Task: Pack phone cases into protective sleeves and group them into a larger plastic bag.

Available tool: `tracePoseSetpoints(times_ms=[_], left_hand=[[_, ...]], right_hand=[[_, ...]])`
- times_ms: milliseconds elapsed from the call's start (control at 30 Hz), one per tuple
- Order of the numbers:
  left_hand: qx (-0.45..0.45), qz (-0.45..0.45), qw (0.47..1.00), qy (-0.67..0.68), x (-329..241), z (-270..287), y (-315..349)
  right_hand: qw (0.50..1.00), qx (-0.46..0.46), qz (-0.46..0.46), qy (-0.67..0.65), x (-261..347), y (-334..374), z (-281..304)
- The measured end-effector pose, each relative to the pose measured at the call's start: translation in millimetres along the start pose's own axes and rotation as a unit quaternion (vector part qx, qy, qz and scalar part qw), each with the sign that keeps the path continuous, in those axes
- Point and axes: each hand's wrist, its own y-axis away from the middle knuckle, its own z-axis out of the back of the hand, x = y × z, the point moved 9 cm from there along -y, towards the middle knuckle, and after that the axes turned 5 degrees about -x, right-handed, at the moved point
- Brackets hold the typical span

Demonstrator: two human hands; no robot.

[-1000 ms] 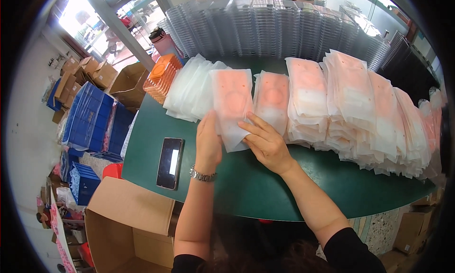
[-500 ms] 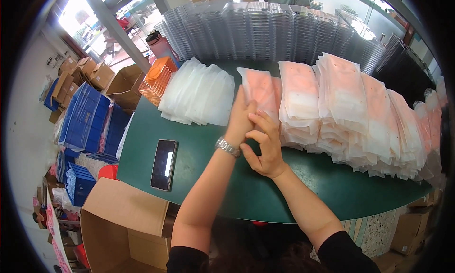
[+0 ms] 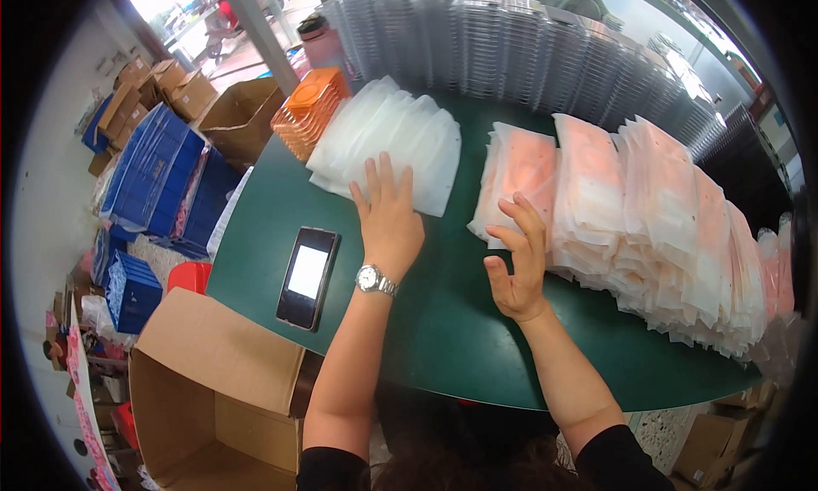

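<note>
My left hand [image 3: 390, 223], with a metal watch [image 3: 376, 280] on its wrist, is spread over the near edge of a fanned stack of white frosted plastic bags [image 3: 388, 137]. Its fingertips lie at the bags; whether they press on them I cannot tell. To the right, my right hand [image 3: 520, 269] is held with fingers apart and curved, nothing in it. Just beyond its fingertips lie bags with orange-pink contents [image 3: 524, 163]. More such filled bags [image 3: 656, 210] are heaped in overlapping rows along the table's right side.
A phone [image 3: 307, 278] with a lit screen lies on the green table [image 3: 452, 321]. Orange baskets [image 3: 308, 108] and a pink bottle [image 3: 322, 48] stand at the far left. Stacked clear plastic trays [image 3: 503, 52] line the back, where another person sits. An open cardboard box [image 3: 226, 355] is at the near left.
My left hand has left the filled bags and moved left to the white bags. My right hand now stands apart from it. The phone's screen shows brighter, and the view has shifted.
</note>
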Motion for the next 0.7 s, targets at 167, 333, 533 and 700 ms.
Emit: tracePoseSetpoints(times_ms=[167,333,533,700], left_hand=[[-0.078,0.004,0.994,0.082,26,-1,4],[-0.164,0.023,0.961,0.224,23,23,3],[0.069,0.068,0.891,0.444,21,-23,14],[0.061,0.010,0.822,0.566,11,-38,7]], right_hand=[[0.999,0.023,0.028,0.004,19,-6,-17],[0.992,0.085,0.091,0.018,44,-78,-85],[0.980,0.193,0.029,-0.034,22,-153,-265],[0.962,0.224,0.082,0.130,5,-164,-335]])
